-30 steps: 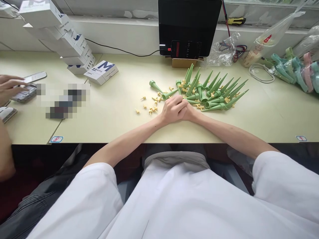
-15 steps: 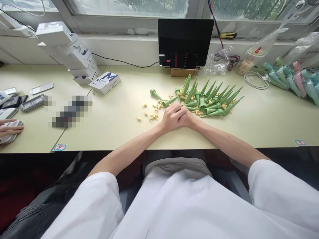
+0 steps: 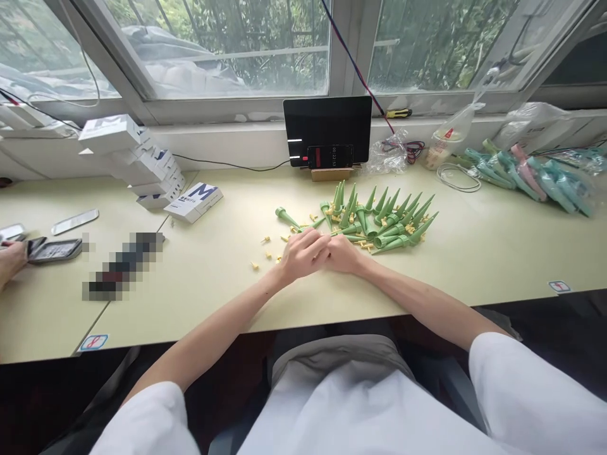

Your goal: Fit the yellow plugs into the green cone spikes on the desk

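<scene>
My left hand [image 3: 301, 254] and my right hand [image 3: 342, 255] rest together on the pale green table [image 3: 474, 253], fingers curled and touching one another. Whether they hold anything is hidden. Just beyond them lies a heap of green cone-shaped spikes [image 3: 386, 221], tips pointing up and right. One more green spike [image 3: 286, 217] lies apart to the left. Several small yellow plastic pieces [image 3: 268, 248] are scattered beside my left hand and among the spikes.
A dark tablet [image 3: 327, 129] with a phone [image 3: 329, 155] stands at the back. White boxes [image 3: 137, 164] are stacked back left. Teal and pink plastic parts [image 3: 531, 170] and bags lie back right. Another person's hand [image 3: 10, 262] touches a device at far left.
The camera has tilted up, so the window shows and the table sits lower in view. My clasped hands have loosened slightly. The other person's hand at left has shifted.
</scene>
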`<state>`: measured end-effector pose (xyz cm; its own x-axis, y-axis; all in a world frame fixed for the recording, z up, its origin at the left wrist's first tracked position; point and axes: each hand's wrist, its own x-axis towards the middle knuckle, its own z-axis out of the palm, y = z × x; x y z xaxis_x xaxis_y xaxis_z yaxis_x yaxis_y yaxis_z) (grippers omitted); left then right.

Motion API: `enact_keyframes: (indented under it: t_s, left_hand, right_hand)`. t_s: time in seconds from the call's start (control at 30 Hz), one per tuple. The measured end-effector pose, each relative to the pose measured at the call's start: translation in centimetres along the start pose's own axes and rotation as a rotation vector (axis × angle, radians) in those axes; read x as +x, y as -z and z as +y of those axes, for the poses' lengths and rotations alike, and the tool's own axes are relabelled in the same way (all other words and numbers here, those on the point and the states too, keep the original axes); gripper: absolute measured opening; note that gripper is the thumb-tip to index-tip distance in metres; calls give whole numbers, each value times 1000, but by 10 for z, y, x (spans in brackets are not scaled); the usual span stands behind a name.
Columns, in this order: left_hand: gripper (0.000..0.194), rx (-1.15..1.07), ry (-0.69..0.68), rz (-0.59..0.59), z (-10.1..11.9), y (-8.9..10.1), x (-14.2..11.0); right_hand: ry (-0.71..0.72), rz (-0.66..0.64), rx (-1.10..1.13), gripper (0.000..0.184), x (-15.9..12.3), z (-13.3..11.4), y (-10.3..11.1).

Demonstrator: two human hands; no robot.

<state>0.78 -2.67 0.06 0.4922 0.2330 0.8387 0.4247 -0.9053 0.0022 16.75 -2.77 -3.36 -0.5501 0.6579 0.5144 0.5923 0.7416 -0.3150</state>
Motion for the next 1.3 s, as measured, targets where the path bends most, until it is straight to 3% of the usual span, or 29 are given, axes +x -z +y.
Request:
enact_keyframes:
  t_s: [0.2, 0.33, 0.4, 0.53, 0.7, 0.8, 0.87, 0.97, 1.13, 1.3]
  left_hand:
    - [18, 87, -50, -14, -53, 34, -4]
    - [21, 79, 205, 150, -70, 37, -18]
    - [21, 65, 324, 177, -70, 37, -25]
    - [21, -21, 283, 6, -63, 38, -34]
    - [21, -41, 292, -110, -53, 41, -33]
    - [18, -47, 334, -225, -46, 42, -30]
    - [24, -44, 334, -346, -40, 42, -29]
    - [31, -2, 349, -428, -35, 39, -31]
    - [29, 8, 347, -478, -36, 33, -35]
    - [21, -8, 362, -433, -42, 29, -35]
  right_hand:
    - [43, 87, 73, 38, 3, -14, 7]
    - [61, 115, 80, 38, 3, -19, 9]
    - [55, 132, 78, 37, 2, -21, 10]
    - [10, 195, 79, 35, 1, -20, 13]
    - [-105, 268, 75, 31, 1, -15, 16]
    - [-149, 275, 82, 30, 0, -12, 17]
    - [-163, 265, 93, 31, 0, -11, 16]
    - [-162, 259, 101, 33, 1, -12, 16]
    - [-112, 285, 131, 34, 4, -13, 15]
    - [-117, 286, 137, 35, 4, -12, 15]
